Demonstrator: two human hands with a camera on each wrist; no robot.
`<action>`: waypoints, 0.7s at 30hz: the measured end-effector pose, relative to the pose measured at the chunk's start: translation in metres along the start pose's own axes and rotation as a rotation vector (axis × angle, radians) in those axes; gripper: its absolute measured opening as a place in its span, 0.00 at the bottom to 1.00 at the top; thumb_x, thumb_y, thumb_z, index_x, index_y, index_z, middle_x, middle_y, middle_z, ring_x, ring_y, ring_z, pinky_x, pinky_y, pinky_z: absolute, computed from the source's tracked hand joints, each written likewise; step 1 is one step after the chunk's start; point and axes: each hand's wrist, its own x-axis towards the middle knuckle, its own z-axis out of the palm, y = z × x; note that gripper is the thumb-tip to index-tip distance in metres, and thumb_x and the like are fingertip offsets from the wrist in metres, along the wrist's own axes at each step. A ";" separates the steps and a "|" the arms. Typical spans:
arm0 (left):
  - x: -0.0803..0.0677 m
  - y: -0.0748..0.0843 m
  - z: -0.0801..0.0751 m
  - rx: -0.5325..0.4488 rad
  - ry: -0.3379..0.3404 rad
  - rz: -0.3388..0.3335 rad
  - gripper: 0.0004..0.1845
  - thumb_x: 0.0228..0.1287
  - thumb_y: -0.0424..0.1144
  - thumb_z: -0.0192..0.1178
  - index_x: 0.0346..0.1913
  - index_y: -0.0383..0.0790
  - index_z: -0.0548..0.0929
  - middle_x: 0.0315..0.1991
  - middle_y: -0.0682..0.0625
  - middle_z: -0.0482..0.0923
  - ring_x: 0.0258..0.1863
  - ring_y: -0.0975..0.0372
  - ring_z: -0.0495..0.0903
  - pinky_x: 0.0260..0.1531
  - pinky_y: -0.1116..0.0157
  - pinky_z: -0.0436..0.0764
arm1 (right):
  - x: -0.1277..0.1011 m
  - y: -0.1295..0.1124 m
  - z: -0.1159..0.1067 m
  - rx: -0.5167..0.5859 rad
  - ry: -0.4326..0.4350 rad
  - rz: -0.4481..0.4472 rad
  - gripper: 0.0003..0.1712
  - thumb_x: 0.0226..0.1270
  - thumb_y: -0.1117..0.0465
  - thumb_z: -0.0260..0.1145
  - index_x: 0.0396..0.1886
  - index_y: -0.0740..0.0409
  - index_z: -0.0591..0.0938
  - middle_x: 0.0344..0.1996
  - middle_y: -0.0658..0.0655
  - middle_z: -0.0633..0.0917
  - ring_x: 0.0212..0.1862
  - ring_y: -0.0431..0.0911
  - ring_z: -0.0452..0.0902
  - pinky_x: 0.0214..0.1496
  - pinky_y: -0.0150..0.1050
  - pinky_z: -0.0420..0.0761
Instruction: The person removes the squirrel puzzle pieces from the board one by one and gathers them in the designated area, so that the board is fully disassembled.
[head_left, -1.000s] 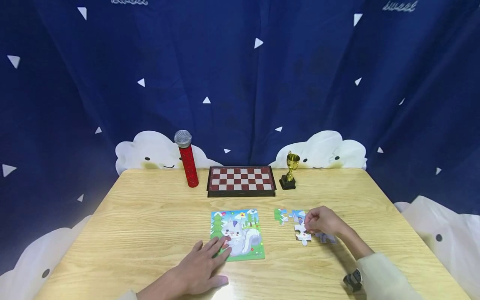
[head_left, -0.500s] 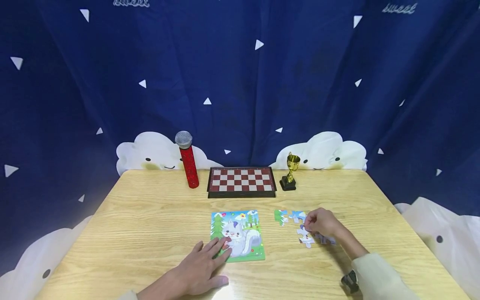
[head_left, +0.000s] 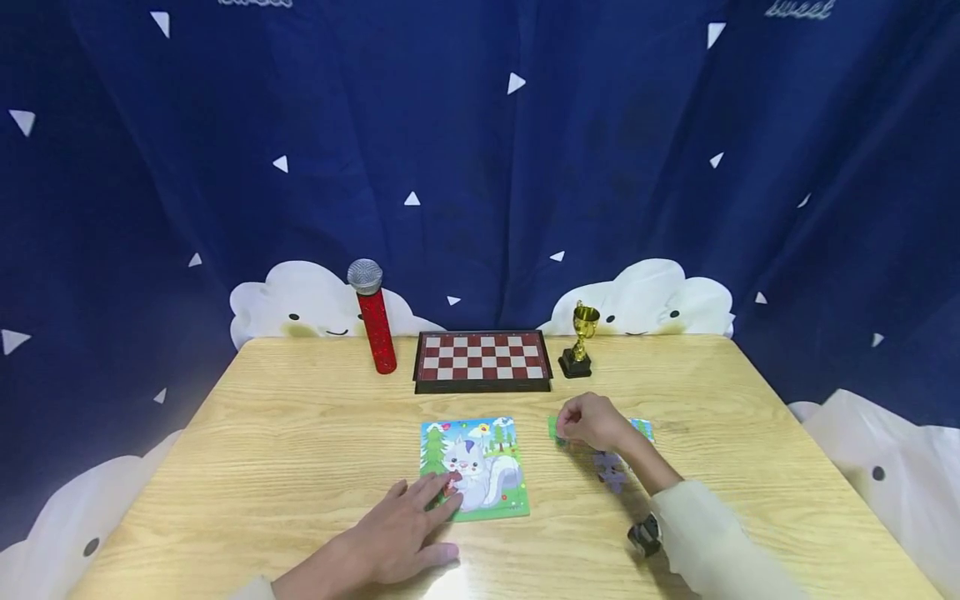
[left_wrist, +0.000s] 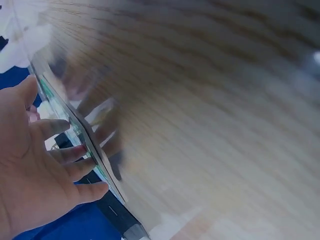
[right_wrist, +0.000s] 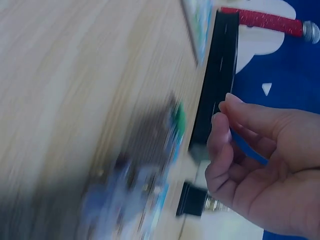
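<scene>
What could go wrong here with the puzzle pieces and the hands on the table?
The right hand hovers low over the loose puzzle pieces, so its sleeve could drag them out of place. The left hand only touches the puzzle board at one corner, so the board might slide or pivot if a piece is pressed in.

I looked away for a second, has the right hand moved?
Yes. The right hand has moved left and toward the trophy, and is now over the loose puzzle pieces nearest the puzzle board.
</scene>
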 end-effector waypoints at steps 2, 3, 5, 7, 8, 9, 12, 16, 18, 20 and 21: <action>0.000 -0.001 0.001 -0.006 0.002 0.004 0.38 0.67 0.66 0.41 0.72 0.47 0.60 0.74 0.43 0.54 0.72 0.47 0.57 0.63 0.40 0.63 | 0.006 -0.012 0.008 0.020 -0.013 -0.002 0.04 0.60 0.68 0.65 0.26 0.59 0.83 0.22 0.56 0.83 0.24 0.46 0.77 0.23 0.32 0.71; -0.001 -0.001 0.001 -0.007 0.005 0.007 0.38 0.68 0.65 0.41 0.72 0.46 0.60 0.74 0.44 0.54 0.72 0.47 0.57 0.63 0.40 0.63 | 0.009 -0.018 0.013 0.023 -0.016 -0.009 0.04 0.59 0.68 0.66 0.26 0.59 0.83 0.22 0.57 0.83 0.24 0.46 0.77 0.24 0.32 0.71; -0.001 -0.001 0.000 -0.005 0.011 0.013 0.37 0.68 0.64 0.41 0.73 0.46 0.60 0.75 0.45 0.54 0.73 0.47 0.56 0.64 0.41 0.62 | 0.014 -0.029 0.021 0.029 -0.031 -0.029 0.03 0.58 0.67 0.67 0.26 0.60 0.83 0.21 0.57 0.84 0.25 0.46 0.78 0.24 0.31 0.72; -0.001 0.000 0.000 -0.006 0.011 0.018 0.36 0.68 0.64 0.41 0.73 0.47 0.60 0.75 0.45 0.53 0.73 0.48 0.55 0.64 0.41 0.62 | 0.019 -0.039 0.031 0.029 -0.049 -0.050 0.03 0.57 0.67 0.68 0.26 0.60 0.83 0.21 0.55 0.83 0.25 0.45 0.78 0.24 0.30 0.72; -0.002 0.000 -0.001 -0.002 0.010 0.019 0.36 0.68 0.64 0.41 0.73 0.47 0.60 0.75 0.46 0.52 0.73 0.48 0.56 0.64 0.41 0.62 | 0.021 -0.044 0.036 0.027 -0.053 -0.060 0.03 0.56 0.68 0.69 0.26 0.60 0.83 0.20 0.54 0.83 0.25 0.45 0.78 0.24 0.30 0.72; -0.004 0.000 -0.001 0.001 0.010 0.021 0.36 0.68 0.64 0.41 0.73 0.47 0.60 0.75 0.46 0.52 0.73 0.48 0.56 0.63 0.41 0.63 | 0.023 -0.049 0.042 0.023 -0.063 -0.069 0.03 0.56 0.68 0.69 0.26 0.60 0.83 0.20 0.53 0.82 0.24 0.43 0.77 0.25 0.29 0.72; -0.008 0.002 -0.001 0.015 0.013 0.025 0.37 0.68 0.66 0.40 0.72 0.48 0.60 0.75 0.46 0.52 0.73 0.49 0.56 0.63 0.41 0.63 | 0.026 -0.060 0.059 0.017 -0.100 -0.102 0.03 0.54 0.68 0.70 0.26 0.60 0.83 0.20 0.51 0.81 0.25 0.41 0.74 0.25 0.29 0.72; -0.015 0.004 0.000 0.039 0.033 0.038 0.38 0.68 0.66 0.39 0.72 0.47 0.61 0.74 0.46 0.54 0.73 0.50 0.57 0.62 0.41 0.65 | 0.029 -0.070 0.078 0.039 -0.148 -0.126 0.04 0.54 0.66 0.71 0.30 0.59 0.83 0.23 0.50 0.81 0.26 0.40 0.72 0.27 0.29 0.73; -0.017 0.003 0.000 0.048 0.034 0.039 0.38 0.68 0.66 0.38 0.72 0.46 0.61 0.74 0.46 0.54 0.73 0.51 0.57 0.62 0.42 0.65 | 0.030 -0.074 0.085 0.063 -0.161 -0.126 0.05 0.55 0.66 0.70 0.31 0.60 0.83 0.23 0.51 0.81 0.26 0.40 0.72 0.27 0.29 0.72; -0.018 0.003 0.001 0.054 0.030 0.038 0.38 0.68 0.66 0.38 0.72 0.46 0.62 0.74 0.47 0.54 0.73 0.51 0.57 0.62 0.42 0.66 | 0.031 -0.079 0.090 0.083 -0.171 -0.125 0.04 0.55 0.66 0.70 0.32 0.60 0.83 0.23 0.51 0.81 0.25 0.40 0.72 0.27 0.30 0.71; -0.019 0.002 0.001 0.052 0.024 0.035 0.38 0.68 0.66 0.38 0.72 0.45 0.62 0.75 0.47 0.54 0.73 0.52 0.57 0.62 0.42 0.66 | 0.031 -0.081 0.092 0.088 -0.178 -0.124 0.04 0.56 0.66 0.70 0.32 0.60 0.83 0.23 0.51 0.81 0.25 0.40 0.71 0.26 0.30 0.71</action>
